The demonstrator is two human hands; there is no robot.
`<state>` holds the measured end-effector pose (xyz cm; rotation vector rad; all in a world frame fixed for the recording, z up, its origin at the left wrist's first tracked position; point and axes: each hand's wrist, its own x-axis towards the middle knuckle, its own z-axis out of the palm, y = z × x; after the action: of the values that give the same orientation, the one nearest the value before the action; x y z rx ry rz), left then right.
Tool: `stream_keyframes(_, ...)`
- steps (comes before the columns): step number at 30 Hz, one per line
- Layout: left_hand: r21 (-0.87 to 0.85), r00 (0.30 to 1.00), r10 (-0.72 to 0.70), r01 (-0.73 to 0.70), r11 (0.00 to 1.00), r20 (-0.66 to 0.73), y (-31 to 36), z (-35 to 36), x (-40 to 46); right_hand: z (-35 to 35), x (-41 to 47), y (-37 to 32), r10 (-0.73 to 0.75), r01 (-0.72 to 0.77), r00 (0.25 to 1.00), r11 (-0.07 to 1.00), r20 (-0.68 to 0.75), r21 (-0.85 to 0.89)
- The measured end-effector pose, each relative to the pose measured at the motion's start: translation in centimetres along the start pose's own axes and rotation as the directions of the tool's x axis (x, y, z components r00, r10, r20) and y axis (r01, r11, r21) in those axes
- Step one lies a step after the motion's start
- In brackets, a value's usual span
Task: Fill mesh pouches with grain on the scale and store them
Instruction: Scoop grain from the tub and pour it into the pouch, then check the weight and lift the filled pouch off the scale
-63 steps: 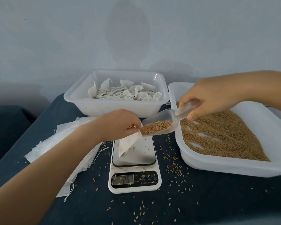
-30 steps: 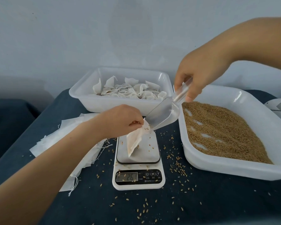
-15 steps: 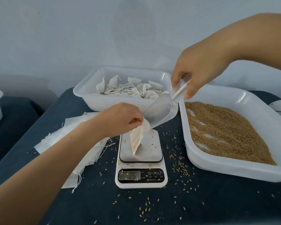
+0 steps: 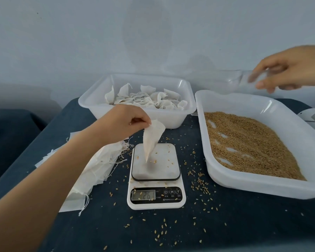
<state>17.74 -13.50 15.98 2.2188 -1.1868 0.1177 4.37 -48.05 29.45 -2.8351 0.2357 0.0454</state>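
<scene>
Over scale (image 4: 155,176), pouch (image 4: 152,140) hangs pinched below left fingers (image 4: 141,122).

**Pale wall, dark blue cloth**

Across the upper half of your frame runs a plain, pale blue-grey wall (image 4: 116,33), softly and evenly lit, with faint shadows. Below it, a table (image 4: 225,224) draped in dark blue cloth fills the lower frame; another dark surface (image 4: 13,128) sits at left.

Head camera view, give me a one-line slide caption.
Left hand pinches a pouch above the scale; right hand holds the scoop.
</scene>
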Motion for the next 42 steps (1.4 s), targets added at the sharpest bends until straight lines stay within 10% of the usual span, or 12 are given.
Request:
stream_keyframes(7,-0.039,0.998,-0.015,0.017,0.999,0.054,-1.3,0.4,1.2,10.0,-0.5,10.0,0.416,-0.415,0.908,0.909,0.044,-0.039)
stream_keyframes(17,0.046,0.937,0.211,-0.232,0.972,0.278,-0.8,1.4,1.4,16.1,-1.4,10.5,0.497,-0.466,0.857,0.860,0.135,-0.206)
stream_keyframes(24,0.067,0.938,0.158,-0.187,0.980,0.309,-0.5,1.6,-1.2,13.5,-0.9,6.5,0.331,-0.336,0.942,0.937,-0.063,-0.100)
stream_keyframes(29,0.056,0.978,0.089,-0.101,0.993,0.188,0.3,1.3,-2.4,11.8,-2.4,-4.3,-0.040,0.058,0.937,0.998,-0.347,0.041)
stream_keyframes(34,0.083,0.995,0.091,-0.095,0.992,0.047,0.9,2.7,-4.6,17.6,-5.5,-13.1,-0.325,0.341,0.932,0.937,-0.163,0.077)
stream_keyframes(38,0.071,1.000,0.000,-0.001,0.997,0.019,0.7,5.2,-6.7,24.3,-4.2,-13.7,-0.230,0.226,0.972,0.970,-0.043,-0.089)
stream_keyframes(42,0.044,0.995,-0.091,0.093,0.995,-0.039,0.3,7.8,-8.0,26.6,-2.6,-12.3,-0.136,0.168,0.968,0.976,-0.212,0.139)
